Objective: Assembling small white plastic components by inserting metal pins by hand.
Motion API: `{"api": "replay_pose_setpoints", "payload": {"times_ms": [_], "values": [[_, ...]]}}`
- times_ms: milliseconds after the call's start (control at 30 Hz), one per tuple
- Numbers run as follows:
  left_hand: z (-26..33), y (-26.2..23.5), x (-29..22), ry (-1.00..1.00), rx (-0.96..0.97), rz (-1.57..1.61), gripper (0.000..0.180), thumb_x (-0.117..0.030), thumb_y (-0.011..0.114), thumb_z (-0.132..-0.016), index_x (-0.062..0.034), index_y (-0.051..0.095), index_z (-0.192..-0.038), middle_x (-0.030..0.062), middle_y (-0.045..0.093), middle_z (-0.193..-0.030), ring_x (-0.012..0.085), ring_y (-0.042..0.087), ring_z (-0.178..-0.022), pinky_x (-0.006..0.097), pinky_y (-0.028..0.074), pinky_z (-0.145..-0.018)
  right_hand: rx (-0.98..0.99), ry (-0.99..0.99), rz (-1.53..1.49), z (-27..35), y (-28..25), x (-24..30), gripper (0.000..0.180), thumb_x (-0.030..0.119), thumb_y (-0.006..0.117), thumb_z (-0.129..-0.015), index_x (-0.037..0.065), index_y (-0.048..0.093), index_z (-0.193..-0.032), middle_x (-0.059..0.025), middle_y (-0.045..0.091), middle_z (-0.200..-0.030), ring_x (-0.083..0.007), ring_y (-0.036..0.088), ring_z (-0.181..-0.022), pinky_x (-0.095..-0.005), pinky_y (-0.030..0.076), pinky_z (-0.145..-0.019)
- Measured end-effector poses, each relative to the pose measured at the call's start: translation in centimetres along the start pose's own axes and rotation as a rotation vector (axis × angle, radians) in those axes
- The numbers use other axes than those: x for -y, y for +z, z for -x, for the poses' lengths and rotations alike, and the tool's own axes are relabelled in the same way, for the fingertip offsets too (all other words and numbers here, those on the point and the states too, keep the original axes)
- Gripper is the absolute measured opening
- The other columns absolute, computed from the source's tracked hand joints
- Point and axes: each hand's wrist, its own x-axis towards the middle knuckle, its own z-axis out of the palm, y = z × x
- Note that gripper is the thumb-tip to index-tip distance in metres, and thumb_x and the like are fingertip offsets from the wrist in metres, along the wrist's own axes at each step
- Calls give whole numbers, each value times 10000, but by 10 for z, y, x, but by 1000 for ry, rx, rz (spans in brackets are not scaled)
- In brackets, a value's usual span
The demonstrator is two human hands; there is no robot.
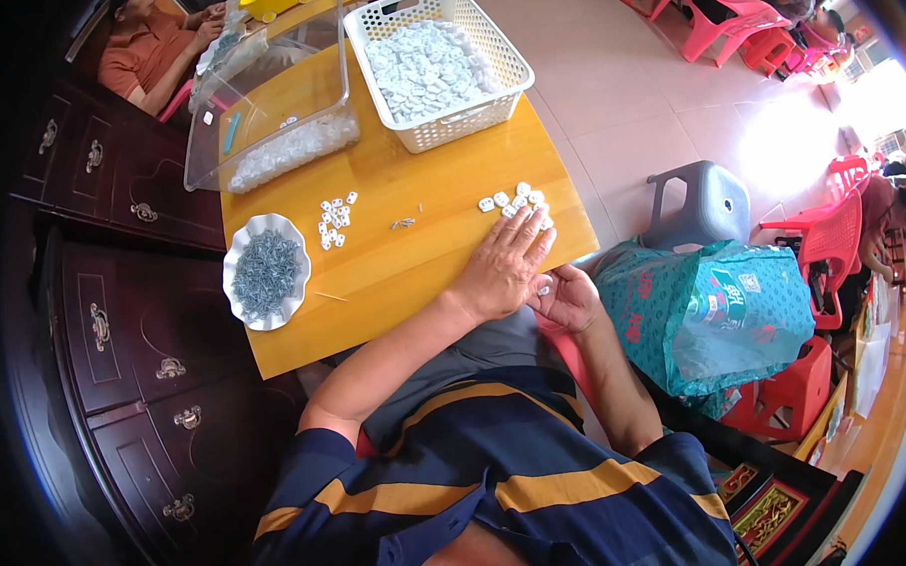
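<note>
My left hand [507,259] reaches across to the table's right edge, fingers stretched out flat, with its fingertips touching a small group of rounded white plastic pieces [519,199]. Just below it, at the table's edge, my right hand [571,299] is turned palm up. Its fingers are curled around a small white plastic piece [544,291], partly covered by the left hand. Smaller white pieces with dark holes [336,222] lie loose in the left half of the table. A few thin metal pins [403,224] lie near the middle.
A scalloped white bowl [236,303] of grey metal pins stands at the table's left edge. Behind are a clear plastic bin [201,157] with translucent pieces and a white perforated basket [464,126] full of white pieces. A teal bag [713,299] and grey stool [705,199] stand right.
</note>
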Motion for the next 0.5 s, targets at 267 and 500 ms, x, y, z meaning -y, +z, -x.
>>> {"api": "replay_pose_setpoints", "payload": {"times_ms": [267,500], "values": [[3,3,-2,34,71,-54,737,-436,705,-893,-15,518,-1468,210,452,-1559,387,372,-1485,499,299,-1223,49,-14,-55,-2,2,0,464,313,320,-1122,71,514,-1467,-145,569,-1486,-356,580,-1310,-563,454,-1117],[36,7,-38,149,135,12,738,-424,774,-846,-2,558,-1411,236,490,-1505,406,434,-1442,531,370,-1173,9,68,-158,-3,5,0,472,303,397,-1086,-31,529,-1392,-219,579,-1421,-363,580,-1307,-516,474,-1124]]}}
